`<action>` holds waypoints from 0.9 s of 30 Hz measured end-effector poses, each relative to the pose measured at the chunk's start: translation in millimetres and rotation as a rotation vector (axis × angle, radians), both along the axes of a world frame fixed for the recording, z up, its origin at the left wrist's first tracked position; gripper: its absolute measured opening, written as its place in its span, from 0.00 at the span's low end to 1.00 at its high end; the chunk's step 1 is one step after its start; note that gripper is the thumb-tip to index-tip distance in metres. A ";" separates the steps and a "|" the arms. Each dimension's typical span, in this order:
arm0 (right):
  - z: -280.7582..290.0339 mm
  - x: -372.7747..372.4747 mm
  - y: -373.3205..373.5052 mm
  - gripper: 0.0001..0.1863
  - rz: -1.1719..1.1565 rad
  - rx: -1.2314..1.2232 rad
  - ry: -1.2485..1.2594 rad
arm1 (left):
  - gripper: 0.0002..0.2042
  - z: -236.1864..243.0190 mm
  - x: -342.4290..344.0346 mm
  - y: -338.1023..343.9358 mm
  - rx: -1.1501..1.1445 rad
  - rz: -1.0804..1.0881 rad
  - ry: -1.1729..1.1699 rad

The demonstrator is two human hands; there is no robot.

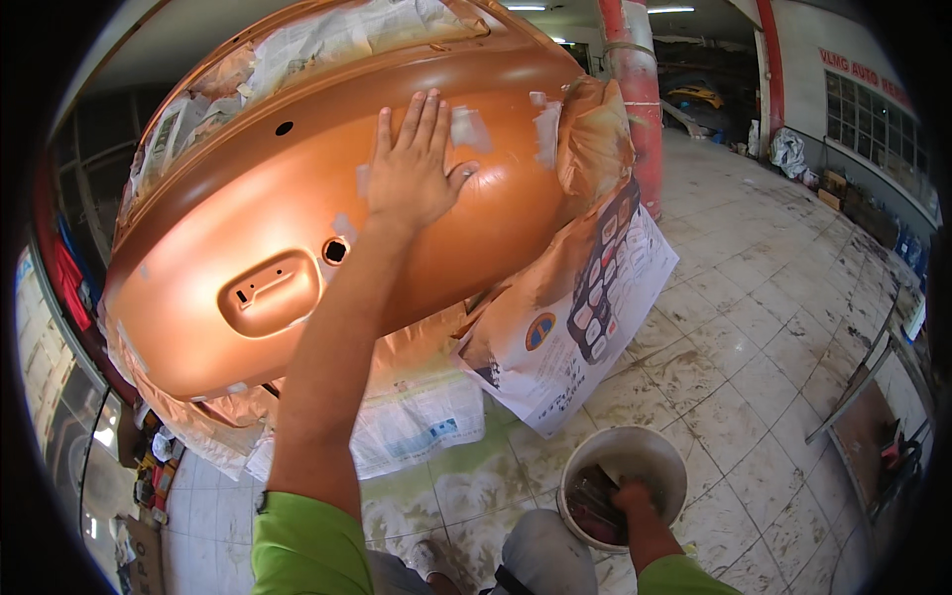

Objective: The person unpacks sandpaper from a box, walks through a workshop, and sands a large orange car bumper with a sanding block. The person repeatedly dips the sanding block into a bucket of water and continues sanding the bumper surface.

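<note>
My left hand (418,178) lies flat on an orange-painted car panel (426,273), fingers stretched out and thumb apart, with grey patches beside it. The panel has a recessed handle pocket (268,295) and a round hole (336,251) to the left of my forearm. At the lower right, my right hand (635,494) reaches down into a white bucket (650,448). Its fingers look closed beside something dark (593,493) in the bucket. What they hold, if anything, I cannot make out.
Newspaper (342,40) masks the panel's upper opening, and a printed poster sheet (555,362) hangs at its lower right. A red and white pillar (635,109) stands behind. Stained floor tiles (714,327) spread to the right, with a metal frame stand (878,416) at the far right.
</note>
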State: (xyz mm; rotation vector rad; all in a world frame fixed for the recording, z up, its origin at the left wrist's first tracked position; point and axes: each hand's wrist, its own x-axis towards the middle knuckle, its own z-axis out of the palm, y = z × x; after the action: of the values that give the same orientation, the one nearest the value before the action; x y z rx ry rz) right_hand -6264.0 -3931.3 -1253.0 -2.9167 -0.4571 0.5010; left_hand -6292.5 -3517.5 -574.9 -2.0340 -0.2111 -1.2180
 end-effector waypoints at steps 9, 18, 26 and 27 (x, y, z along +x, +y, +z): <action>29.8 13.2 9.3 0.33 0.061 -0.119 0.095 | 0.44 -113.9 -38.2 -7.1 0.273 -0.083 0.611; 265.7 -27.7 -23.7 0.31 0.162 0.233 -0.201 | 0.42 -14.2 -80.8 41.2 -0.063 -0.027 0.060; 566.6 16.9 108.5 0.39 0.884 0.569 -1.050 | 0.42 -51.4 -61.3 31.1 0.067 -0.223 0.442; 591.9 21.6 135.3 0.40 0.940 0.586 -1.120 | 0.42 -43.1 -77.4 44.5 0.041 -0.178 0.366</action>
State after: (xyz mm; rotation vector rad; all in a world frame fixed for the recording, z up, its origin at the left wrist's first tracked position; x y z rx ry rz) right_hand -6242.4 -3796.1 -661.1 -1.9577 -1.7116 -1.0869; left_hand -6369.9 -3473.0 -618.0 -2.2317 0.1726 -0.9198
